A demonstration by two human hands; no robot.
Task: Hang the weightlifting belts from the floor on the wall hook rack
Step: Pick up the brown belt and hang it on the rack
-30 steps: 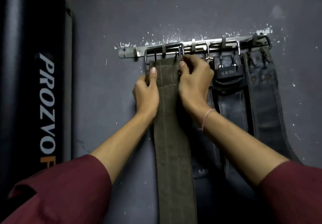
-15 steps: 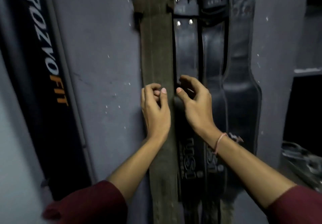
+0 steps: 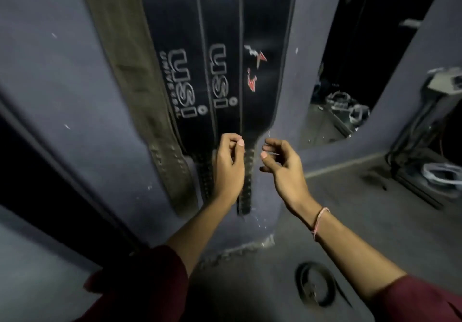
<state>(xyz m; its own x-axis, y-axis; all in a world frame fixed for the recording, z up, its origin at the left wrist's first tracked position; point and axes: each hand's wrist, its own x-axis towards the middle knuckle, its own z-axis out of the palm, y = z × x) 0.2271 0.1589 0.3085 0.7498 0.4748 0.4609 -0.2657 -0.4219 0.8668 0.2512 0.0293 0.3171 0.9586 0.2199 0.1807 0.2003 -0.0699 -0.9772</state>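
An olive canvas belt (image 3: 140, 79) hangs down the grey wall, with black leather belts (image 3: 190, 46) printed "USI" beside it on the right. The hook rack is out of view above. My left hand (image 3: 228, 169) hovers in front of the black belts' lower ends, fingers loosely curled and holding nothing. My right hand (image 3: 282, 169) is beside it to the right, fingers loosely curled, also holding nothing. One coiled dark belt (image 3: 316, 286) lies on the floor below, between my forearms.
A black padded panel (image 3: 32, 161) leans against the wall at the left. A wall opening (image 3: 362, 54) at the right shows a dark room with clutter. Cables and equipment (image 3: 435, 171) sit on the floor at far right.
My hands let go of the olive belt's top at the rack and dropped to the belts' lower ends. My view tilted down, bringing the floor and coiled belt into sight.
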